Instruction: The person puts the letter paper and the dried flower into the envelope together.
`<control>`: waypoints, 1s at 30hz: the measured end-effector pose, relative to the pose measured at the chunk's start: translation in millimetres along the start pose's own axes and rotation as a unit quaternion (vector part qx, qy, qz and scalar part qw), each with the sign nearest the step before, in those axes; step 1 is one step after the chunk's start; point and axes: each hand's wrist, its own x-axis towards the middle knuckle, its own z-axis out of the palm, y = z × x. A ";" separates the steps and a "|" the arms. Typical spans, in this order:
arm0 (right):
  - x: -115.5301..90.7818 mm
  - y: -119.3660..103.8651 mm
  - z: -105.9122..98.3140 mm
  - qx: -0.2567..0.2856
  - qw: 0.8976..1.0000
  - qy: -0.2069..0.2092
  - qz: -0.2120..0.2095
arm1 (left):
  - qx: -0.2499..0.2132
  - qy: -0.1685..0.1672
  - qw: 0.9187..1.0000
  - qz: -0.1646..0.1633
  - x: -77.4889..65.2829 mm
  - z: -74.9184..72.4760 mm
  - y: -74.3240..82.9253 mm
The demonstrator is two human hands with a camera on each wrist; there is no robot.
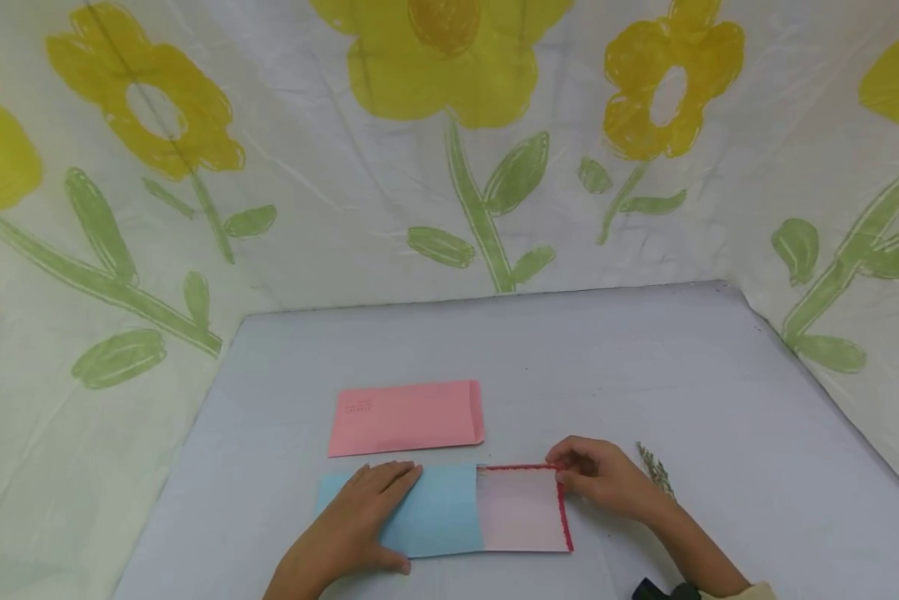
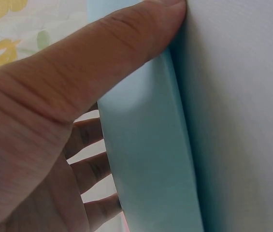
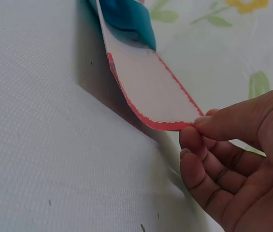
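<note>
A light blue envelope (image 1: 442, 508) lies lengthwise on the table, with a pale pink card (image 1: 520, 512) edged in scalloped red partly inside its right end. My left hand (image 1: 362, 517) spans the envelope, thumb at the near edge and fingers over toward the far edge. Between thumb and fingers, the blue paper (image 2: 146, 135) bows upward in the left wrist view. With thumb and fingertips, my right hand (image 1: 599, 475) pinches the card's far right corner. In the right wrist view the card (image 3: 150, 87) curves up off the table, and the envelope's mouth (image 3: 129, 21) gapes around it.
A pink envelope (image 1: 412, 417) with small print lies just beyond the blue one. To the right of my right hand is a small dried sprig (image 1: 653, 468). A white cloth (image 1: 284, 167) with painted yellow flowers rises behind the grey-white table (image 1: 539, 358).
</note>
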 end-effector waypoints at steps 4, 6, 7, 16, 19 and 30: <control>1.2 -14.7 0.3 0.003 1.000 0.003 0.009 | 0.004 -0.002 1.000 0.001 0.5 0.3 0.0; 1.6 -18.2 0.6 0.009 1.000 0.004 0.014 | 0.004 -0.005 1.000 -0.001 0.6 0.5 0.1; 1.9 -19.0 0.8 0.012 1.000 0.005 0.014 | 0.004 -0.007 1.000 -0.002 0.7 0.5 0.1; 3.1 -6.0 4.7 0.039 0.999 0.002 0.036 | 0.001 -0.010 1.000 -0.006 0.8 1.4 -0.7; 3.6 5.0 6.0 0.042 0.998 0.003 0.040 | -0.001 -0.012 1.000 -0.008 0.5 1.9 -0.6; 5.6 16.8 11.7 0.092 0.993 0.000 0.079 | 0.001 0.004 1.000 0.000 -0.8 2.2 -0.4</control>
